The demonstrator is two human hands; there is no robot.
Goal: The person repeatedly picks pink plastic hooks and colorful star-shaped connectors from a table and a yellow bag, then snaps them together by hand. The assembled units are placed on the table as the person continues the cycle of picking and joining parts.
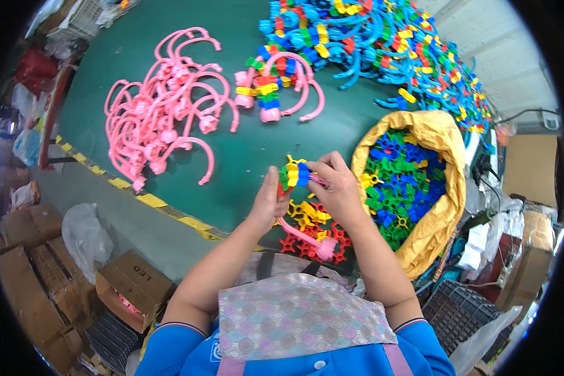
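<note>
1. Coloured stack: held above the near part of the green worktop, in front of the body. Red, green, yellow and blue parts packed side by side; pink shows past the blue end.
2. Left grip: left hand clamped on the red/green end, thumb up along it. Likely the steadying side.
3. Right grip: right hand has thumb and fingers together on the blue/pink end. Fingers hide whether it bears on blue, pink or both. Two-ended hold probably stops the stack twisting.
4. Axis: long axis roughly level, left to right across the body. Red end points left, pink end right into the right hand. A yellow prong sticks up.
5. Pink hook slants down-right from below the left hand, knob toward the right forearm. Can't tell if it joins the stack.
6. Layout: yellow pieces and red pieces lie just below the hands, green and blue pieces in the yellow sack at right. Mouth folded wide, presumably for easy reach.
7. Pink pile sits far left, apart from the blue-hook heap at far right; looks like separation by kind.
</note>
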